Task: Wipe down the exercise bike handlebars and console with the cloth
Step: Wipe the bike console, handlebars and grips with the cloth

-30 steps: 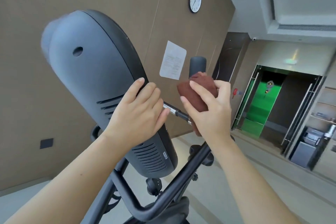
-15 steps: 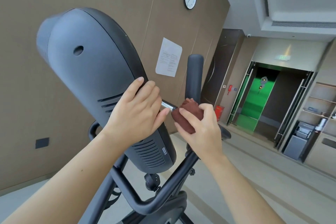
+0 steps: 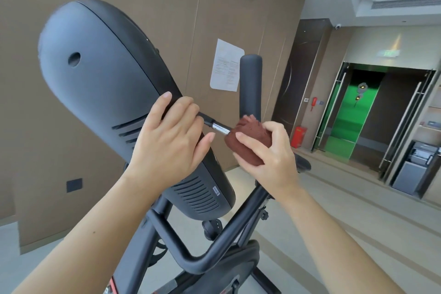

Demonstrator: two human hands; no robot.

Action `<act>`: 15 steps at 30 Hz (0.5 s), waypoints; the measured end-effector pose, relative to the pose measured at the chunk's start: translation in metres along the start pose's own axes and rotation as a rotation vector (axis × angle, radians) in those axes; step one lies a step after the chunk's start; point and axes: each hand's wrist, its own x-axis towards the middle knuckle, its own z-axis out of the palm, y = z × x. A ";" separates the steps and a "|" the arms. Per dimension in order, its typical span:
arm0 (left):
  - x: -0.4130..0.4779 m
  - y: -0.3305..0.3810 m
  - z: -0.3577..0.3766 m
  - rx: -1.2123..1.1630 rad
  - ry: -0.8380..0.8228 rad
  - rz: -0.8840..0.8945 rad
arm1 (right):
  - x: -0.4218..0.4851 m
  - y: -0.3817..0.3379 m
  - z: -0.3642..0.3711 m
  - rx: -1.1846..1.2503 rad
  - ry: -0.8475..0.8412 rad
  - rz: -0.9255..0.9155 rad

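The console (image 3: pixel 107 93) fills the left of the view with its back to the camera. It has a smooth blue-grey shell with a black rim, one round hole near the top, vent slits lower down and a small label. Its long axis slants from upper left to lower right.

The left hand (image 3: pixel 171 141) holds its right edge at mid-height, with the fingers curled over the rim and the thumb lying on the shell.

From under those fingers a thin chrome bar (image 3: pixel 220 127) sticks out to the right and slightly down. Its far end disappears into the cloth (image 3: pixel 248 143), a dark reddish-brown wad bunched around the bar. The right hand (image 3: pixel 272 157) grips the cloth, fingers wrapped over it and thumb behind.

Just behind the cloth a black padded handlebar grip (image 3: pixel 250 86) stands upright with its rounded end pointing up.
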 end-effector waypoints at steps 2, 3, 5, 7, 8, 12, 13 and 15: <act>0.000 0.003 0.000 -0.035 -0.002 -0.026 | -0.023 0.012 -0.005 -0.005 -0.091 -0.052; -0.001 0.006 -0.001 -0.063 -0.005 -0.037 | -0.031 0.017 -0.009 0.018 -0.128 -0.045; -0.002 0.013 -0.001 -0.131 -0.012 -0.045 | -0.038 0.024 -0.018 0.103 -0.160 0.011; -0.002 0.023 0.000 -0.199 -0.025 -0.038 | -0.031 0.025 -0.025 0.213 -0.108 0.054; -0.001 0.027 0.001 -0.227 -0.030 -0.040 | -0.022 0.025 -0.026 0.264 -0.045 0.070; 0.003 0.042 0.008 -0.298 -0.038 -0.079 | 0.030 0.019 -0.016 0.387 0.138 0.175; 0.004 0.045 0.010 -0.312 -0.037 -0.094 | 0.035 0.018 -0.013 0.419 0.129 0.200; 0.005 0.051 0.014 -0.353 -0.031 -0.131 | 0.029 0.019 -0.008 0.459 0.092 0.201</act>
